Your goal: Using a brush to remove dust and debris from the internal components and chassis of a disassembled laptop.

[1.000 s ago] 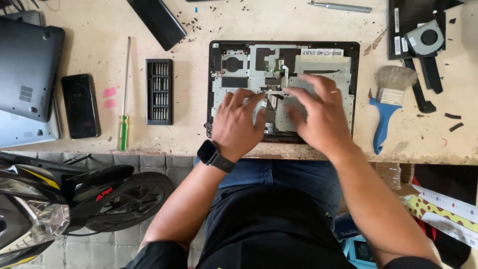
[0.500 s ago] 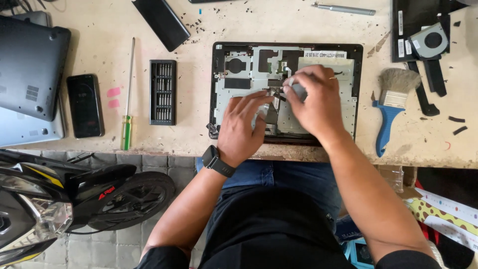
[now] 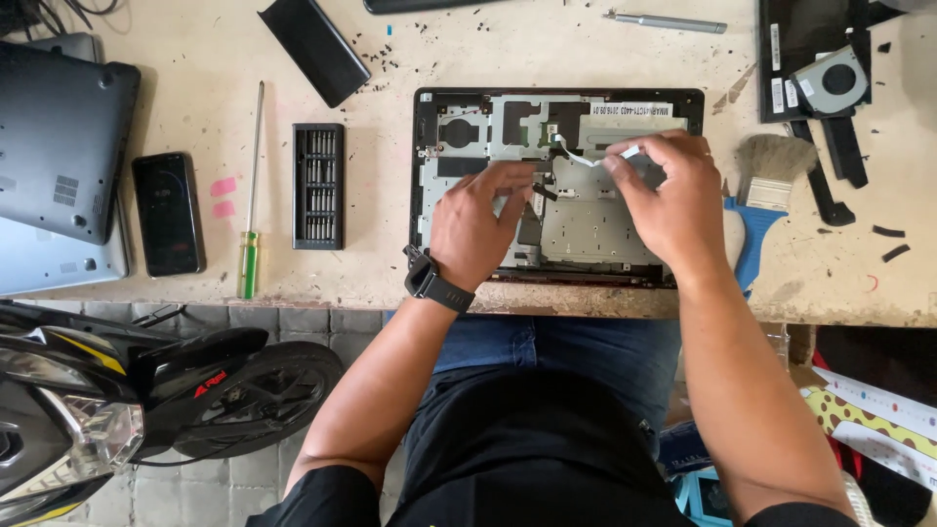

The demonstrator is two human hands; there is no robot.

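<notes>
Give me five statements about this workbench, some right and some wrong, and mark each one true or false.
1. Both hands are over the opened laptop base. True.
2. The left hand wears a black wristwatch. True.
3. The right hand holds the green-handled screwdriver. False: the screwdriver lies on the bench at the left; the right hand pinches a pale flat ribbon cable.
4. The blue-handled brush lies to the left of the laptop base. False: it lies to its right.
5. A black smartphone lies between the closed grey laptops and the screwdriver. True.
</notes>
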